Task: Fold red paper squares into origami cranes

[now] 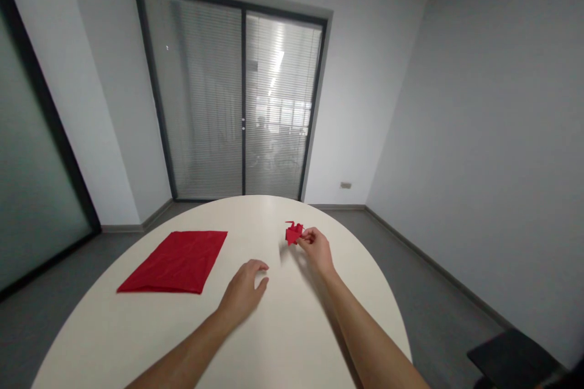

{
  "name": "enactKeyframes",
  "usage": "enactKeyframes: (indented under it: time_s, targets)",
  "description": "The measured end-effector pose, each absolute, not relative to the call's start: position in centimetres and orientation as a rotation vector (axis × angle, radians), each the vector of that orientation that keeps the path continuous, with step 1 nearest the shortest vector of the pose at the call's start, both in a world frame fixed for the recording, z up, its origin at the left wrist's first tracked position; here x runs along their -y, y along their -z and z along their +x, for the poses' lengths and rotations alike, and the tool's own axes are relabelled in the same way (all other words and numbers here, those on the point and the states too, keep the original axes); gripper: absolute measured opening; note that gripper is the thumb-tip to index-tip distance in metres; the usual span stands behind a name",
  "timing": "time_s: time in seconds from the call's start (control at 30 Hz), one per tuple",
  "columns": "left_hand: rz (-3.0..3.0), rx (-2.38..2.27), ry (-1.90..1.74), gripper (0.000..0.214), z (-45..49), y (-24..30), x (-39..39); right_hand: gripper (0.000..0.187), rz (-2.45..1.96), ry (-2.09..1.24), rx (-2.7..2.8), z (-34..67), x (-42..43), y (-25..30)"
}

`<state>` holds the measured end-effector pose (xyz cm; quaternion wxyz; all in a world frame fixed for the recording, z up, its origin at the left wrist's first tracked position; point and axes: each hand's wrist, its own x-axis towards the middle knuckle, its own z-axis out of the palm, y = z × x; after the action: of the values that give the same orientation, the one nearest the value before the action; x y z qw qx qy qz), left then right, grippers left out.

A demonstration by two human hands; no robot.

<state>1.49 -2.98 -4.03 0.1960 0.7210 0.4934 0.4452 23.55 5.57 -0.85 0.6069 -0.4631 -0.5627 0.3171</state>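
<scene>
A small red origami crane point(293, 233) is pinched between the thumb and fingers of my right hand point(316, 248), a little above the far right part of the round table. Its thin, bent end points left, and a shadow falls on the tabletop below it. My left hand point(245, 290) is near the middle of the table, thumb and fingers apart, holding nothing. To the left of that hand lies a flat square of red cloth or paper point(176, 261), slightly wrinkled; its exact material I cannot tell.
The round cream table point(292, 340) fills the foreground. Beyond it stand dark-framed glass panels with blinds point(205, 103). A white wall point(479, 134) rises on the right, and a dark seat point(511, 355) shows at the lower right.
</scene>
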Motion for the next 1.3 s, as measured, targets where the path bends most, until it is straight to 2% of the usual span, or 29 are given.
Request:
enactKeyframes:
  time_s: [0.2, 0.43, 0.73, 0.93, 1.3]
  targets:
    - [2.194, -1.409, -1.134, 0.018, 1.8, 4.1, 2.8, 0.02, -1.238, -0.477, 1.367, 25.3, -8.5, 0.5]
    - [2.238, -1.455, -1.097, 0.018, 2.3, 4.9, 1.7, 0.014, -1.441, -0.36, 1.327, 26.3, -11.6, 1.9]
    - [2.297, -1.491, -1.023, 0.02, 2.7, 4.7, 0.9, 0.015, -1.624, -0.293, 1.334, 26.4, -15.0, 3.6]
    - [2.318, -1.509, -0.982, 0.02, 2.9, 4.7, 0.4, 0.025, -1.722, -0.278, 1.37, 26.2, -15.9, 3.8]
    - [2.404, -1.563, -0.974, 0.023, 3.0, 4.9, 0.2, 0.029, -1.883, -0.193, 1.568, 26.4, -12.6, 3.0]
